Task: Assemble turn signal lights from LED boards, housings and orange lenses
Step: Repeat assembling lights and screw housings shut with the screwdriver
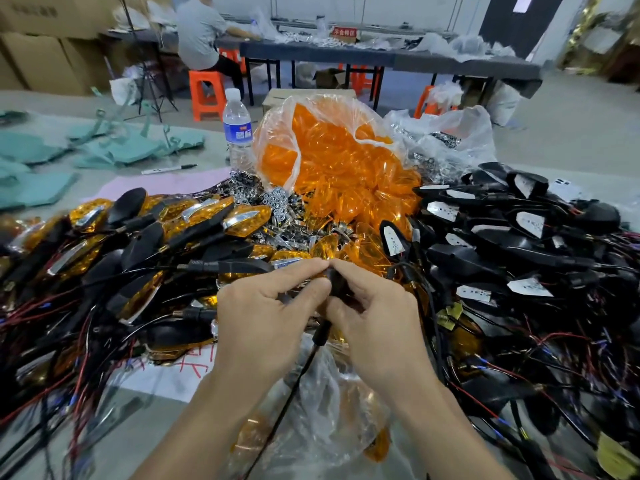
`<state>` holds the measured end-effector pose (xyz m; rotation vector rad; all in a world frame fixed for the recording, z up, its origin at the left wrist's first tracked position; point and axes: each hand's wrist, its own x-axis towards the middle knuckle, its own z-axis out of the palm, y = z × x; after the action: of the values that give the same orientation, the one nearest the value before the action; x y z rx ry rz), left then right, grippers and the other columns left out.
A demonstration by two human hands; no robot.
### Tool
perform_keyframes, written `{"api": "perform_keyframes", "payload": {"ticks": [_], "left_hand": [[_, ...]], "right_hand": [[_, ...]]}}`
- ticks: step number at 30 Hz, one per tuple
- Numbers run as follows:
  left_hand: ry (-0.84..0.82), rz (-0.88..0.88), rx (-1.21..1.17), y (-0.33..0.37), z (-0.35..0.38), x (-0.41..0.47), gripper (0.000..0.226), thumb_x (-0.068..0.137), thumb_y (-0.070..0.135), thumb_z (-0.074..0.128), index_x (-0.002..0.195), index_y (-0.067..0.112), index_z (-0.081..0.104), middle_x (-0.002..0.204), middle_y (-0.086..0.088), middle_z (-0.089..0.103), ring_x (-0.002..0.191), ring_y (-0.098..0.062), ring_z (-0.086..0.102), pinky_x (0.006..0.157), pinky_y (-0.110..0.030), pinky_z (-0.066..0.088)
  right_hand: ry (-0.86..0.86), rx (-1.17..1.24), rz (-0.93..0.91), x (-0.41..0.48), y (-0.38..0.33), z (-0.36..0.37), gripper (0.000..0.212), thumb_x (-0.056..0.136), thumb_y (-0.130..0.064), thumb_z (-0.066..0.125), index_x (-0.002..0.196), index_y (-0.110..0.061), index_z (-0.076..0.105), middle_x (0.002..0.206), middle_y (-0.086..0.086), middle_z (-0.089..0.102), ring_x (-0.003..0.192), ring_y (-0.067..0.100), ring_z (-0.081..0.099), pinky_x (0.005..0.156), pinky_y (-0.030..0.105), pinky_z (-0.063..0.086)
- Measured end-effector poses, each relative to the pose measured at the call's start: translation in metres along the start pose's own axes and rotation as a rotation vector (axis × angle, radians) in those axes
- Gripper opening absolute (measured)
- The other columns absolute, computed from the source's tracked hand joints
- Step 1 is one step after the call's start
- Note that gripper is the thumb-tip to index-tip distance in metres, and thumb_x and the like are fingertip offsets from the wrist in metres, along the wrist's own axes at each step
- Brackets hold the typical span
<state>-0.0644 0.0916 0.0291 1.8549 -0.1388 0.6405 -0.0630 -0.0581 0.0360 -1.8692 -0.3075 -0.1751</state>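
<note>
The left hand (263, 317) and right hand (377, 306) pinch a black housing (335, 285); the far red sign (344, 32) seems to read 不合格区

glossy orange plastic lenses (346, 157); matt black housings (519, 244)

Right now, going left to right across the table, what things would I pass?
Finished orange lights → water bottle → bag of orange lenses → black housings with white LED boards.
</note>
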Motion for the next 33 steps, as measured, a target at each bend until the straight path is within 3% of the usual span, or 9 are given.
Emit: {"api": "perform_keyframes", "payload": {"ticks": [5, 8, 13, 17, 20, 24, 28, 30, 33], "left_hand": [[-0.053, 0.067, 0.129, 0.013, -0.004, -0.002, 0.045, 0.092, 0.053, 0.061, 0.137, 0.051, 0.058, 0.112, 0.041, 0.067, 0.095, 0.010, 0.069, 0.078, -0.007, 0.053], [-0.323, -0.133, 0.135, 0.010, -0.015, -0.001, 0.058, 0.091, 0.054, 0.063, 0.146, 0.062, 0.044, 0.102, 0.027, 0.074, 0.088, -0.004, 0.073, 0.076, -0.028, 0.061], [-0.361, -0.259, 0.106, 0.007, -0.058, 0.011, 0.033, 0.099, 0.028, 0.068, 0.118, 0.055, 0.067, 0.080, 0.010, 0.077, 0.047, -0.010, 0.064, 0.047, -0.026, 0.052], [-0.270, -0.253, 0.556, 0.004, -0.123, 0.046, 0.037, 0.089, 0.042, 0.075, 0.089, 0.076, 0.063, 0.074, 0.039, 0.068, 0.060, 0.007, 0.064, 0.049, -0.017, 0.046], [-0.105, -0.243, 0.848, -0.015, -0.158, 0.074, 0.021, 0.093, 0.043, 0.073, 0.105, 0.061, 0.071, 0.053, 0.019, 0.060, 0.042, -0.006, 0.047, 0.044, -0.024, 0.032], [-0.047, -0.293, 1.164, -0.045, -0.174, 0.095, 0.041, 0.093, 0.048, 0.072, 0.134, 0.044, 0.067, 0.103, -0.006, 0.068, 0.088, -0.032, 0.065, 0.067, -0.039, 0.050], [-0.078, -0.382, 0.905, -0.059, -0.166, 0.076, 0.065, 0.093, 0.050, 0.072, 0.153, 0.038, 0.048, 0.160, -0.003, 0.044, 0.150, -0.025, 0.036, 0.117, -0.051, 0.036], [-0.002, -0.232, 0.848, -0.056, -0.153, 0.059, 0.064, 0.092, 0.046, 0.073, 0.151, 0.034, 0.051, 0.160, 0.006, 0.045, 0.153, -0.010, 0.027, 0.121, -0.045, 0.029], [0.068, -0.015, 0.752, -0.048, -0.117, 0.034, 0.050, 0.093, 0.035, 0.075, 0.141, 0.025, 0.065, 0.149, 0.011, 0.057, 0.143, 0.013, 0.022, 0.123, -0.022, 0.016]], "right_hand": [[0.011, 0.201, 0.006, 0.013, -0.010, -0.005, 0.021, 0.098, -0.019, 0.064, 0.107, -0.032, 0.077, 0.101, -0.005, 0.079, 0.097, 0.017, 0.076, 0.083, 0.035, 0.064], [0.124, 0.664, 0.274, 0.031, -0.023, -0.011, 0.029, 0.103, -0.020, 0.058, 0.089, -0.032, 0.080, 0.097, 0.007, 0.081, 0.094, 0.029, 0.079, 0.075, 0.039, 0.065], [0.155, 0.935, 0.418, 0.081, -0.025, -0.004, 0.012, 0.103, -0.008, 0.057, 0.100, -0.003, 0.067, 0.087, 0.020, 0.077, 0.082, 0.037, 0.078, 0.066, 0.041, 0.063], [-0.022, 0.742, 0.462, 0.108, -0.019, 0.037, 0.013, 0.099, -0.013, 0.066, 0.107, -0.006, 0.073, 0.099, 0.012, 0.080, 0.092, 0.027, 0.078, 0.075, 0.034, 0.064], [-0.113, 0.458, 0.437, 0.125, -0.015, 0.073, 0.023, 0.094, -0.019, 0.075, 0.117, -0.015, 0.075, 0.106, 0.004, 0.079, 0.094, 0.018, 0.073, 0.084, 0.032, 0.060], [-0.166, 0.120, 0.334, 0.136, -0.006, 0.089, 0.024, 0.089, -0.017, 0.078, 0.112, -0.023, 0.077, 0.095, -0.005, 0.078, 0.081, 0.013, 0.073, 0.079, 0.029, 0.062], [-0.159, -0.153, 0.230, 0.131, 0.020, 0.058, 0.016, 0.090, -0.026, 0.076, 0.101, -0.037, 0.077, 0.101, -0.015, 0.077, 0.070, -0.007, 0.069, 0.067, 0.020, 0.058], [-0.235, -0.377, 0.220, 0.125, 0.035, 0.032, 0.016, 0.094, -0.025, 0.072, 0.106, -0.034, 0.077, 0.105, -0.013, 0.076, 0.053, -0.009, 0.062, 0.050, 0.012, 0.049], [-0.515, -0.839, 0.228, 0.110, 0.051, 0.003, 0.031, 0.096, -0.028, 0.069, 0.126, -0.028, 0.071, 0.116, -0.004, 0.074, 0.084, 0.008, 0.070, 0.076, 0.025, 0.061]]}}
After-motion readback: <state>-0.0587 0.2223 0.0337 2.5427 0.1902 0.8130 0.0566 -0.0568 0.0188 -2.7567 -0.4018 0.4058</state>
